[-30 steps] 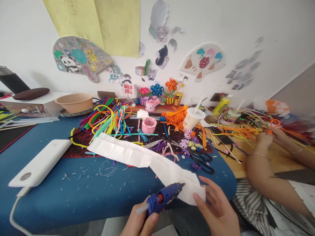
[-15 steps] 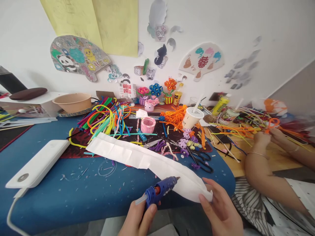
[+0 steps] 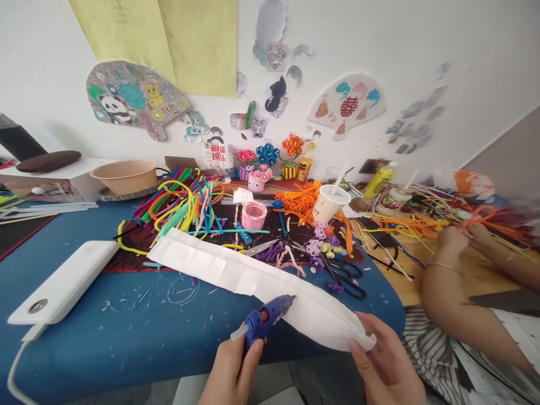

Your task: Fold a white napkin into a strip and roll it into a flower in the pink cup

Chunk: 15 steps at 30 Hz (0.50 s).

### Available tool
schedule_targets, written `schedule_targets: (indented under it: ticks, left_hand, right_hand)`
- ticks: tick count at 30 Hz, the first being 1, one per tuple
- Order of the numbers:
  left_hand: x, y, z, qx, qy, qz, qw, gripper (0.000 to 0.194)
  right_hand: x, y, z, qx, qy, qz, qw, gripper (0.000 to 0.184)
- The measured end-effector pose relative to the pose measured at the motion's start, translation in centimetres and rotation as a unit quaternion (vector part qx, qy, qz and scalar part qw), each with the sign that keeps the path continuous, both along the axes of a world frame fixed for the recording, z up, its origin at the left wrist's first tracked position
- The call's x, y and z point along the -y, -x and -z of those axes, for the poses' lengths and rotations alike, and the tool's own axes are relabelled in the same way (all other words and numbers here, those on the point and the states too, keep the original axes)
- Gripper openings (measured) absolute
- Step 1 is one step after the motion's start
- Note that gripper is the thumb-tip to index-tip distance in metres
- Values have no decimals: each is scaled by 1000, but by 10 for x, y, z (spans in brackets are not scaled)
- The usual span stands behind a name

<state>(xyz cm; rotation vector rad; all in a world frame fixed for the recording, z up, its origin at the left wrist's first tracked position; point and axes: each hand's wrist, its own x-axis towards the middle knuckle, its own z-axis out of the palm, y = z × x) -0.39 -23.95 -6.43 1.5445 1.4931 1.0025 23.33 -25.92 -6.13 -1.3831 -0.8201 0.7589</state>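
Observation:
My left hand [image 3: 236, 363] grips a blue hot glue gun [image 3: 266, 319] with a clear glue stick jutting from its back end. The gun's dark nozzle points up and right over a long white paper strip [image 3: 248, 275]. Whether the nozzle touches the paper I cannot tell. My right hand [image 3: 386, 360] pinches the strip's near right end between thumb and fingers, and that end curls up slightly. The strip's far end lies on the table by a heap of coloured pipe cleaners [image 3: 185, 202].
Behind the strip stand a pink pot [image 3: 253, 215] and a white paper cup [image 3: 331, 203] with a straw. Black-handled scissors [image 3: 350, 278] lie at right. A white power bank [image 3: 63, 281] with a cable is at left. A co-worker's hands [image 3: 468, 239] hold an orange pipe cleaner.
The glue gun has moved a little left along the strip. My right hand has shifted slightly right and down with the strip's end.

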Motion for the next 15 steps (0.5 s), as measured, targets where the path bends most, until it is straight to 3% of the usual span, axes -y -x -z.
schedule_targets:
  ticks: [5,10,15]
  left_hand:
    - [-5,10,-6,-34,12,-27,999,51]
    - [-13,18,-17,-65,8,-9,998,47]
    - [-15,14,-17,-55,-12,-74,996,52]
  right_hand:
    - [0,5,-5,-7,20,51,998,47]
    - [-2,-14,7,30,5,23,999,55]
    - [-4,-23,11,45,0,48,998,56]
